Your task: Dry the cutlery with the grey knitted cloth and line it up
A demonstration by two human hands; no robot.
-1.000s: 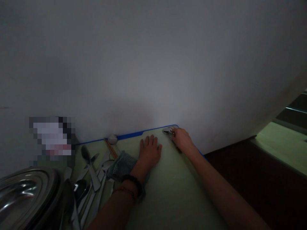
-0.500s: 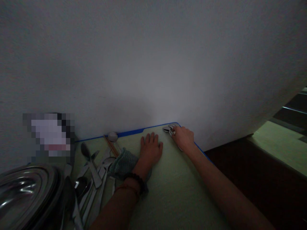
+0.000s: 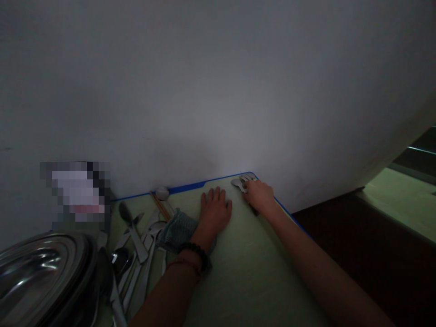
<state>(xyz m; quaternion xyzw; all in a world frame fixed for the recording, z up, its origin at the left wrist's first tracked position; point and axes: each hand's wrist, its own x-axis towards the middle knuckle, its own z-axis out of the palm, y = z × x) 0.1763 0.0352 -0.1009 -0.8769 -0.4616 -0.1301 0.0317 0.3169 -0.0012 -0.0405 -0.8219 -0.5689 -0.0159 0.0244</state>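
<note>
My right hand (image 3: 259,196) is closed in a pinch on a metal spoon (image 3: 237,184) near the far right corner of the table. Fork tines (image 3: 248,177) show just beyond its fingers, beside the spoon's bowl; how many forks there are I cannot tell. My left hand (image 3: 215,210) lies flat on the pale tabletop (image 3: 238,263), fingers spread, holding nothing. Under and beside that wrist is a crumpled green-grey cloth (image 3: 177,229). Left of the cloth lie several loose spoons (image 3: 138,240) and other cutlery, partly overlapping, with a pair of wooden chopsticks (image 3: 160,205).
Stacked steel bowls or plates (image 3: 37,268) fill the lower left. A pixelated item (image 3: 78,193) stands behind them against the wall (image 3: 218,91). Blue trim (image 3: 185,187) borders the table's back edge. On the right is a dark floor (image 3: 344,245).
My right hand has shifted slightly, and the spoon and fork ends now lie flatter and closer to the corner. The left hand stays flat in place. The view has moved a little.
</note>
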